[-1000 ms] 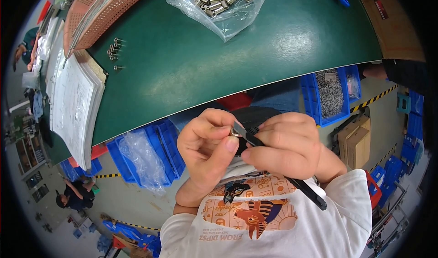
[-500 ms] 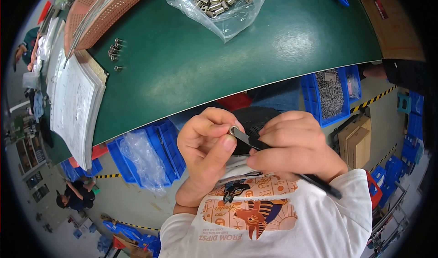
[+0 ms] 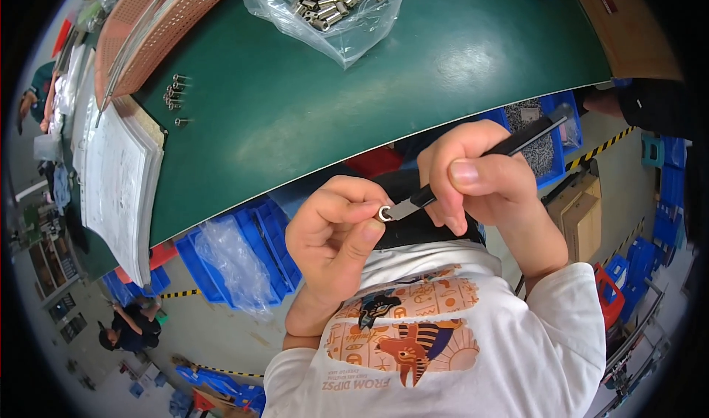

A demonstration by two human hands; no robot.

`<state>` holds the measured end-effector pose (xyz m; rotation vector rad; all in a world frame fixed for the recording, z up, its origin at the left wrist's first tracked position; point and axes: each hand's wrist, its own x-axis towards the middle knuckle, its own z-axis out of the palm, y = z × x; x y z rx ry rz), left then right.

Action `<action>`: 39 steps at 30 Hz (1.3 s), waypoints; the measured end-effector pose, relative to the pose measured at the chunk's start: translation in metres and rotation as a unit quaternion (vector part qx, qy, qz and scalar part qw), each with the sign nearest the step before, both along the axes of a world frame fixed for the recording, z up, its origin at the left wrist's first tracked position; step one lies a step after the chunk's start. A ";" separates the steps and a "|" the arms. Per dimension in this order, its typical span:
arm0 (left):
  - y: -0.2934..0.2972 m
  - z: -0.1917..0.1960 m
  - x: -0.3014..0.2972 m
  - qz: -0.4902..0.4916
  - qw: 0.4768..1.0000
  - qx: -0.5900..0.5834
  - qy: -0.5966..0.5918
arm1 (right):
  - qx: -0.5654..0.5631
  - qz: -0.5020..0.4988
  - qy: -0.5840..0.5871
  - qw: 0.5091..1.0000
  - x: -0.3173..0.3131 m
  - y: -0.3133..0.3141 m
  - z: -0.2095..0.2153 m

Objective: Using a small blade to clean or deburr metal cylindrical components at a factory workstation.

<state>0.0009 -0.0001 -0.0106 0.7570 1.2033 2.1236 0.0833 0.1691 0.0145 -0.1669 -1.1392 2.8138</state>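
Note:
My left hand (image 3: pixel 325 233) pinches a small ring-ended metal sleeve (image 3: pixel 382 216) between thumb and fingertips, above my lap and in front of the table edge. In my right hand (image 3: pixel 484 170) is a slim black-handled utility knife (image 3: pixel 521 136), its handle slanting up to the right. Its blade tip reaches the open end of the sleeve; whether it goes inside I cannot tell. On the table, a clear plastic bag (image 3: pixel 347 45) lies open with several similar metal sleeves (image 3: pixel 325 6) in it. Several small metal pieces (image 3: pixel 174 93), apparently screws, lie farther left.
The green table (image 3: pixel 295 122) spans the far side. Papers in a thick stack (image 3: pixel 122 189) and a pinkish perforated bin (image 3: pixel 159 30) stand at its left. Blue bins (image 3: pixel 203 266) sit below the edge, with a cardboard box (image 3: pixel 581 218) on the right. Another person (image 3: pixel 133 326) is far left.
My right hand has turned over and shifted up, so the knife handle now points up to the right instead of down. My left hand keeps its pinch on the sleeve. The view has shifted slightly.

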 end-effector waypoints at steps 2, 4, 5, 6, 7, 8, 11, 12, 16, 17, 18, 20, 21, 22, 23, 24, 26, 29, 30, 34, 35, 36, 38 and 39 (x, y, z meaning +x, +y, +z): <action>-0.001 0.000 -0.001 -0.011 1.000 -0.004 0.004 | 0.056 0.015 -0.012 0.998 -0.004 0.005 0.001; -0.001 0.002 -0.001 -0.045 0.999 -0.021 -0.010 | 0.103 0.047 -0.048 0.992 -0.006 0.010 0.002; 0.000 0.003 -0.001 -0.047 0.999 -0.022 -0.011 | 0.102 0.045 -0.048 0.993 -0.007 0.011 0.000; 0.001 0.004 -0.001 -0.055 0.997 -0.015 -0.047 | 0.100 0.038 0.004 0.994 -0.008 0.012 -0.003; 0.001 0.004 0.000 -0.062 0.995 -0.009 -0.083 | 0.099 0.030 0.056 0.993 -0.009 0.012 -0.007; 0.001 0.004 0.000 -0.062 0.995 -0.009 -0.084 | 0.039 0.032 0.103 0.993 -0.009 0.016 -0.012; 0.002 0.003 0.000 -0.026 0.998 -0.006 -0.064 | 0.025 -0.065 0.120 0.990 -0.003 0.008 -0.014; 0.001 0.003 0.000 -0.009 0.998 -0.009 -0.055 | 0.069 -0.086 0.088 0.990 0.001 0.003 -0.013; 0.003 0.002 0.000 0.011 0.999 -0.003 -0.042 | 0.451 -0.146 0.060 0.878 0.000 -0.012 -0.007; 0.003 0.003 0.001 0.011 0.999 -0.003 -0.043 | 0.455 -0.157 0.065 0.874 0.000 -0.017 -0.008; 0.003 0.004 0.001 0.012 0.999 -0.009 -0.050 | 0.468 -0.159 0.064 0.867 0.000 -0.019 -0.006; 0.002 0.005 0.001 0.014 0.998 -0.014 -0.057 | 0.481 -0.161 0.064 0.859 -0.001 -0.020 -0.005; 0.002 0.005 0.001 0.011 0.998 -0.011 -0.061 | 0.489 -0.168 0.069 0.853 -0.001 -0.020 -0.007; 0.002 0.006 0.001 0.007 0.998 -0.008 -0.066 | 0.497 -0.174 0.074 0.847 -0.002 -0.021 -0.007; 0.002 0.005 0.002 0.008 0.998 -0.008 -0.065 | 0.497 -0.174 0.075 0.847 -0.002 -0.021 -0.007; 0.001 0.005 0.002 0.007 0.998 -0.011 -0.069 | 0.498 -0.176 0.073 0.846 -0.002 -0.021 -0.007; 0.002 0.005 0.003 0.006 0.997 -0.013 -0.073 | 0.499 -0.177 0.071 0.845 -0.002 -0.021 -0.008; 0.002 0.005 0.003 0.005 0.997 -0.015 -0.077 | 0.498 -0.178 0.070 0.846 -0.002 -0.020 -0.008; 0.003 0.006 0.003 0.005 0.997 -0.014 -0.078 | 0.496 -0.174 0.071 0.848 -0.002 -0.019 -0.008; 0.001 0.006 0.004 0.026 0.997 -0.011 -0.078 | 0.534 -0.200 0.085 0.817 0.001 -0.018 0.001; 0.001 0.005 0.004 0.027 0.997 -0.011 -0.077 | 0.534 -0.200 0.086 0.817 0.002 -0.017 0.002; 0.001 0.005 0.004 0.034 0.997 -0.010 -0.074 | 0.542 -0.185 0.117 0.811 0.005 -0.016 0.002; 0.000 0.005 0.003 0.043 0.997 -0.009 -0.069 | 0.546 -0.148 0.143 0.812 0.011 -0.018 0.007; 0.001 0.004 0.003 0.037 0.997 -0.004 -0.067 | 0.546 -0.147 0.144 0.812 0.011 -0.018 0.007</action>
